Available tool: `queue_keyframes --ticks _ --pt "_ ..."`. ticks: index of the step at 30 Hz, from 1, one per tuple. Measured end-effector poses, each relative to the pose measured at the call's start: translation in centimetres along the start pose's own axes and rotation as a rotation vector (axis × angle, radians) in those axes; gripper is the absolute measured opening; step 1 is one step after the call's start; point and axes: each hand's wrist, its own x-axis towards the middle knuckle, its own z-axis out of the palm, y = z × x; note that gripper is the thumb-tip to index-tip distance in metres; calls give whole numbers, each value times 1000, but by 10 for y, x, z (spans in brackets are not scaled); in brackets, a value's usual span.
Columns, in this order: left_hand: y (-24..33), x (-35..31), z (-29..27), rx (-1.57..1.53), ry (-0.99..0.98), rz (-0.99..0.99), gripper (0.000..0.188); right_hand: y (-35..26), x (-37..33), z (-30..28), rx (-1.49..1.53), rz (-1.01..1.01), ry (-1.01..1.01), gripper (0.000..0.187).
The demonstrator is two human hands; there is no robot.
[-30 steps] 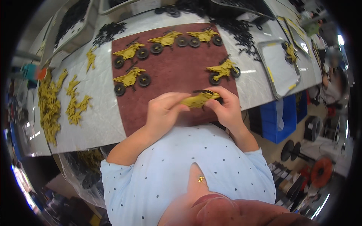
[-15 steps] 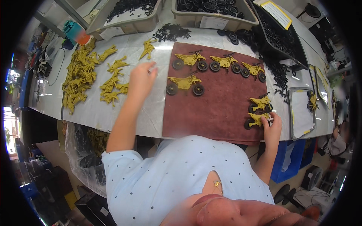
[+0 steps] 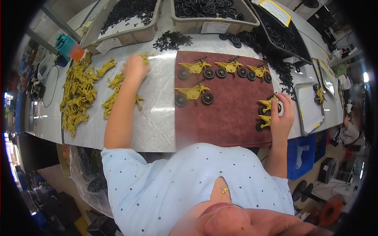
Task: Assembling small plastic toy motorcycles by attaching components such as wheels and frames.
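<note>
My left hand is curled over the grey table top, overlapping a yellow toy motorbike body; its fingertips are hidden, so I cannot tell what they hold. More yellow bodies lie under and beside my left forearm. At the right edge of the red-brown mat, my right hand has thumb and fingers around the right end of a yellow toy motorbike with black wheels. Just nearer stands a similar motorbike, partly covered by that hand. Several motorbikes with wheels and handlebars lie along the mat's far side.
A heap of yellow bodies lies at left. Grey bins of small black parts and wheels stand at the back, with a black crate to their right. Loose black parts lie nearby. A tray sits at far right.
My left hand has moved onto the lone yellow body and curled. My right hand has shifted from the nearer motorbike to the farther one. The whole view has shifted slightly.
</note>
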Motion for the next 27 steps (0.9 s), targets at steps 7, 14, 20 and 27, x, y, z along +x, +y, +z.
queue_keyframes --ticks 7,14,20,27 --pt "13 -76 2 -376 88 741 39 -53 22 43 335 -27 -381 23" --pt "45 -111 26 -427 46 1118 39 -78 16 108 432 103 -691 38" --pt "45 -111 39 -416 54 1122 37 -71 10 124 324 55 -705 32" --pt "43 -109 43 -380 59 1098 40 -70 2 134 285 8 -623 32"
